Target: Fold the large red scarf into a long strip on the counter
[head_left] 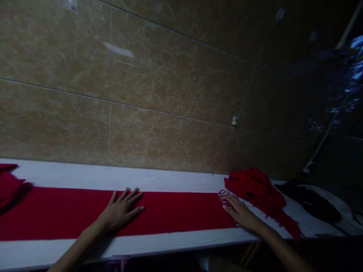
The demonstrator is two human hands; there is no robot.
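Observation:
A long red scarf [181, 211] lies stretched flat along a white table [159, 245]. My left hand [120, 211] rests on its middle part, palm down with the fingers spread. Over at the scarf's right end, my right hand [239, 213] lies flat on the fringe [222, 198], fingers stretched out and covering part of the tassels. Neither hand grips anything. At the left edge of the view, the scarf's far end meets more bunched red cloth [11, 187]; where one stops and the other starts I cannot tell.
A crumpled red fringed scarf [255, 189] is heaped on the table to the right of my right hand. Beyond it lies a dark object [314, 204], too dim to make out. A tan tiled wall [170, 94] rises directly behind the table.

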